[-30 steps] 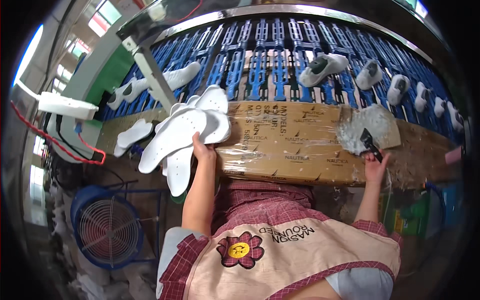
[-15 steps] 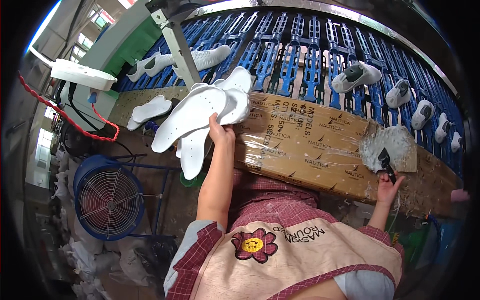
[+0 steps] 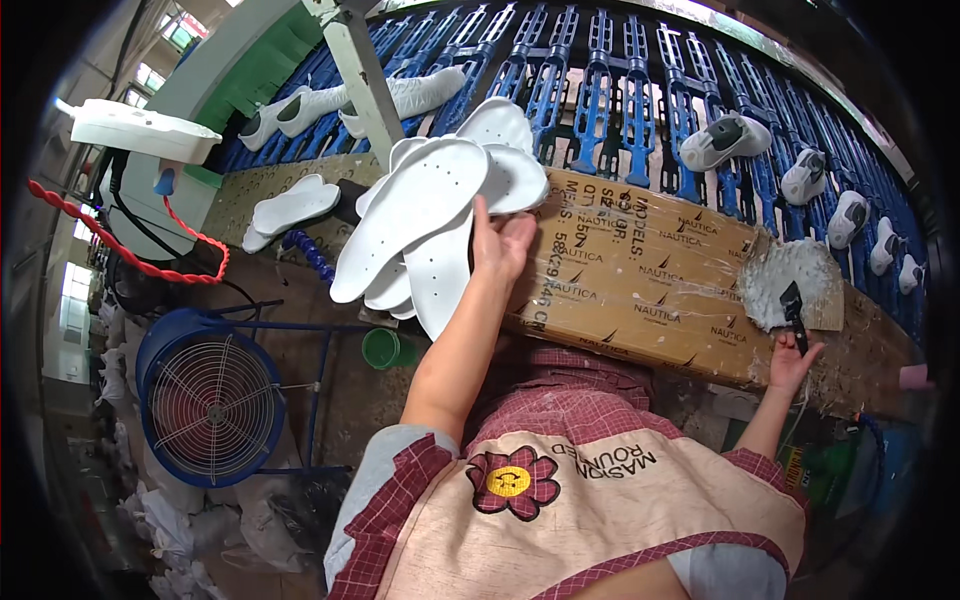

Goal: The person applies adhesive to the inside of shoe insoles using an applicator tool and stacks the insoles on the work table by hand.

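My left hand [image 3: 503, 250] grips a fanned bunch of white shoe insoles [image 3: 415, 210], with small dark holes dotted over them. Its thumb lies against the insoles' near side, and the bunch juts out past the left part of the cardboard-covered ledge. At the right, my right hand [image 3: 790, 365] is closed on a black hand tool [image 3: 793, 312] with a slim grip and a wider head. The tool's head rests at the lower edge of a patch of whitish, lumpy residue [image 3: 785, 275] on the cardboard [image 3: 620, 270].
Beyond the ledge runs a rack of blue slatted bars [image 3: 590, 110], bearing several white shoes [image 3: 725, 140]. More insoles [image 3: 290, 210] lie at the left, near a metal post [image 3: 362, 80]. Below stand a blue fan [image 3: 215, 410] and a green cup [image 3: 385, 348]. A red twisted cord [image 3: 110, 245] hangs left.
My left hand has shifted right with the insoles, which have spread into a wider fan. The green cup has come into fuller view. My right hand keeps the tool near the residue patch.
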Motion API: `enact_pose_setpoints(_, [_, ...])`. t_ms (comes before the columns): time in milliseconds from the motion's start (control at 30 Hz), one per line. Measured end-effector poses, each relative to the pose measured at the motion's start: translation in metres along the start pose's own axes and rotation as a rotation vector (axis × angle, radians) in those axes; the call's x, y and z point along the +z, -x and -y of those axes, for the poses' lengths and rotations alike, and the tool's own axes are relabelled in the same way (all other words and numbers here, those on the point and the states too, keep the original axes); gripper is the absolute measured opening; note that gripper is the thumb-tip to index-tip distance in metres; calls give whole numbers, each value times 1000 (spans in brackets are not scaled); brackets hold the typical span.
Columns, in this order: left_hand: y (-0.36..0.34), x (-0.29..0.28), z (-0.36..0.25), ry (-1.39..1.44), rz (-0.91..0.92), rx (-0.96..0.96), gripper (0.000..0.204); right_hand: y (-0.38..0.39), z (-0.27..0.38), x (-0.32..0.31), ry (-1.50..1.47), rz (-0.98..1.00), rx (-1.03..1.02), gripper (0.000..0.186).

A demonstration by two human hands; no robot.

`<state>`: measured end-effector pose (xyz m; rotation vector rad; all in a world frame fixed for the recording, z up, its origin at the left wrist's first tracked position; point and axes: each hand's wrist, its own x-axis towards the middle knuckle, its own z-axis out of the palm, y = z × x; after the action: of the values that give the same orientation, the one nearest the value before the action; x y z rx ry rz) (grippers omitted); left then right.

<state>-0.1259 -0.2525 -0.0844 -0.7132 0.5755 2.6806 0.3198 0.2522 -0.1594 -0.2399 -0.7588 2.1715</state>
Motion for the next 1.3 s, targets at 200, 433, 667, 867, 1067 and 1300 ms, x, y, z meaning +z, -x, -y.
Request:
enact_pose_setpoints(200, [80, -13, -34, -664, 406, -12, 41, 1, -14, 7, 35, -16, 12, 48])
enact_pose_setpoints(433, [61, -20, -197, -1426, 273, 914, 45, 1, -17, 12, 52, -41, 31, 48])
enact_pose_setpoints(667, [-4, -57, -242, -2015, -180, 1095, 57, 7, -15, 12, 40, -51, 19, 48])
enact_pose_setpoints(867, [32, -9, -241, -2133, -174, 810, 53, 9, -9, 10, 8, -33, 46, 48])
enact_pose_setpoints(1067, [96, -4, -273, -1789, -130, 866, 43, 3, -6, 15, -45, 11, 100, 48])
enact_pose_setpoints(1300, [86, -59, -308, -1237, -144, 644, 41, 1, -5, 9, -71, 34, 145, 48])
